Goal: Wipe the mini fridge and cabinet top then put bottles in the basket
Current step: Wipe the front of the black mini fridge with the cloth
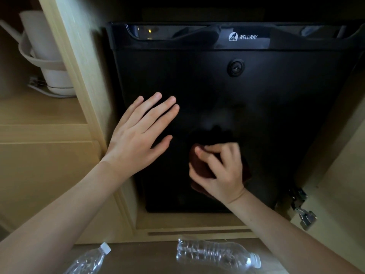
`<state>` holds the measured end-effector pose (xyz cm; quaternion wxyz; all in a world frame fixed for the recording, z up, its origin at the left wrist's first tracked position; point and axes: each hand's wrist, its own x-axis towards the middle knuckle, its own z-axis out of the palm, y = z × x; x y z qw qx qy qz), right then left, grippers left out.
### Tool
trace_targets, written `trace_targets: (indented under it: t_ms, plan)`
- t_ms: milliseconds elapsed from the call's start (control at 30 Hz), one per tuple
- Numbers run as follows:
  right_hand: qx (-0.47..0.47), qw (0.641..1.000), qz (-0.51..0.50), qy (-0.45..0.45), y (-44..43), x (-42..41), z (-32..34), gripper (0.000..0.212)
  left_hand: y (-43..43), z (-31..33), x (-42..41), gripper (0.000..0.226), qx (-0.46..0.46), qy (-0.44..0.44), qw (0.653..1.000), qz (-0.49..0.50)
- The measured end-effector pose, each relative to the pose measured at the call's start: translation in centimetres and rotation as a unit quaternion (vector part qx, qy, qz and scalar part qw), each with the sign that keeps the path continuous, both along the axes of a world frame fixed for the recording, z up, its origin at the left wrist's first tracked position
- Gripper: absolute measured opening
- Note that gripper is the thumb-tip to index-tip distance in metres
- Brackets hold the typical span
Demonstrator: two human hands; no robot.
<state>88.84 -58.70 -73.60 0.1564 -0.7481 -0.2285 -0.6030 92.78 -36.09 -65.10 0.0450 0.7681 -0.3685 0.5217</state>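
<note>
One black fridge (pixel 266 115) stands in a pale wood cabinet (pixel 79 66), its door shut and facing the camera. One dark reddish cloth (pixel 199 167) is bunched against the lower middle of that door. The right hand (pixel 223 171) grasps it, with fingers and thumb curled round the wad, the knuckles toward the camera. A flap of the cloth shows below the hand and another at its right edge.

The left hand (pixel 136 139) is released and holds nothing. Its five fingers are straight and slightly spread over the left half of the door, just left of the cloth and a little higher. Whether the palm touches the door cannot be told. Both forearms are bare and reach in from the bottom corners.

Near the top of the door there is one white logo (pixel 243 37) reading WELLWAY, and below it one round lock (pixel 235 67).

Two clear plastic bottles (pixel 88 262) (pixel 215 253) lie on their sides on a brown surface (pixel 148 258) in front of the cabinet, well apart from each other. Each has a white cap: the left one's points up and right, the right one's points right.

One metal hinge (pixel 302 208) sits at the lower right of the cabinet opening. On a shelf to the left stands one white jug (pixel 45 52) on a base.
</note>
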Motion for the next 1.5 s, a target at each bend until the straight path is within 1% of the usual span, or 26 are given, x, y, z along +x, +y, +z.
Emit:
trace_targets:
  t_ms: [100, 167, 200, 267, 333, 400, 500, 567, 700, 800, 867, 933, 1000, 1067, 1133, 1233, 1367, 1500]
  plan:
    - [-0.08, 0.996, 0.02, 0.041, -0.6, -0.5, -2.7, 0.034, 0.0, 0.1, -0.1, 0.056, 0.001, 0.009, 1.0, 0.002]
    - [-0.087, 0.993, 0.027, 0.074, -0.8, -1.1, -3.1, 0.029, 0.1, 0.3, -0.3, 0.056, 0.01, 0.014, 1.0, 0.007]
    - [-0.066, 0.993, 0.033, 0.089, -0.8, -1.4, -2.8, 0.028, 0.2, 0.5, -0.4, 0.056, 0.017, 0.014, 1.0, 0.011]
    - [0.029, 0.993, 0.054, 0.102, -0.3, -2.2, -1.4, 0.029, 0.4, 0.7, -0.6, 0.057, 0.03, 0.011, 0.999, 0.016]
    - [0.127, 0.985, 0.082, 0.086, 0.4, -2.8, 0.8, 0.03, 0.5, 0.9, -0.6, 0.057, 0.036, 0.008, 0.999, 0.015]
    - [0.165, 0.981, 0.092, 0.055, 1.0, -3.1, 3.4, 0.031, 0.5, 0.9, -0.5, 0.058, 0.036, 0.006, 0.999, 0.012]
    - [0.162, 0.984, 0.075, 0.025, 1.5, -2.5, 6.3, 0.033, 0.5, 0.8, -0.5, 0.058, 0.028, 0.005, 1.0, 0.005]
    - [0.148, 0.987, 0.051, 0.023, 1.9, -1.7, 6.8, 0.032, 0.4, 0.7, -0.5, 0.057, 0.025, 0.009, 1.0, 0.0]
    - [0.129, 0.992, 0.003, 0.01, 2.6, -0.1, 5.0, 0.031, 0.5, 0.6, -0.4, 0.058, 0.024, 0.016, 1.0, -0.006]
    - [0.099, 0.995, 0.002, -0.005, 2.6, 0.5, 2.3, 0.03, 0.5, 0.5, -0.3, 0.058, 0.023, 0.021, 1.0, -0.004]
    - [0.049, 0.999, 0.012, 0.008, 2.3, 0.4, 0.2, 0.032, 0.4, 0.5, -0.4, 0.058, 0.02, 0.023, 1.0, -0.001]
    - [0.0, 0.999, 0.018, 0.04, 1.9, 0.0, -1.5, 0.034, 0.4, 0.6, -0.6, 0.059, 0.02, 0.026, 0.999, 0.005]
    - [-0.016, 0.997, 0.021, 0.074, 1.8, -0.5, -2.1, 0.03, 0.3, 0.9, -1.0, 0.06, 0.026, 0.034, 0.999, 0.013]
    - [-0.003, 0.994, 0.032, 0.105, 1.8, -1.3, -1.7, 0.029, 0.4, 1.4, -1.5, 0.062, 0.038, 0.038, 0.998, 0.02]
    - [0.042, 0.99, 0.055, 0.124, 1.9, -2.2, -0.4, 0.03, 0.8, 2.1, -1.7, 0.062, 0.06, 0.031, 0.997, 0.023]
    - [0.107, 0.987, 0.059, 0.104, 1.8, -3.3, 2.7, 0.031, 2.2, 3.7, -1.8, 0.06, 0.085, -0.01, 0.995, 0.047]
    - [0.118, 0.991, 0.042, 0.045, 2.5, -2.9, 7.0, 0.031, 4.0, 4.3, -2.1, 0.066, 0.097, -0.05, 0.987, 0.114]
    - [0.102, 0.994, 0.031, 0.028, 3.8, -1.3, 7.7, 0.031, 4.3, 4.2, -2.0, 0.07, 0.11, -0.056, 0.983, 0.133]
